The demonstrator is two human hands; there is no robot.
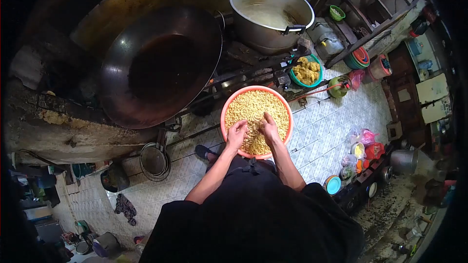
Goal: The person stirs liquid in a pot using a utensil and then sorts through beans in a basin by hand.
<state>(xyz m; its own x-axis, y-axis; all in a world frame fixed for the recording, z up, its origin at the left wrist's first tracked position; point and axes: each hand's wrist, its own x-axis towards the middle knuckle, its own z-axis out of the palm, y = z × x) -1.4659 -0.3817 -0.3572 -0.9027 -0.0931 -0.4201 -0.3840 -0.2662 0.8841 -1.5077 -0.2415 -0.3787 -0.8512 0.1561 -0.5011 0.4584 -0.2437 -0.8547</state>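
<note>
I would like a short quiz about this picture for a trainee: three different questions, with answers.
1. What lies in the orange-pink basin below the left hand and right hand?
2. True or false: in this view, the large pot is right of the wok.
3. Yellow chunks lie in: (a) the wok; (b) the green bowl; (c) the large pot.

Key: 1. Many small, pale-yellow pieces; 2. true; 3. b.

No words, brands, numbers or signs can be read; any markings on the green gas cylinder or the pink plastic bag are too small to make out.
</note>
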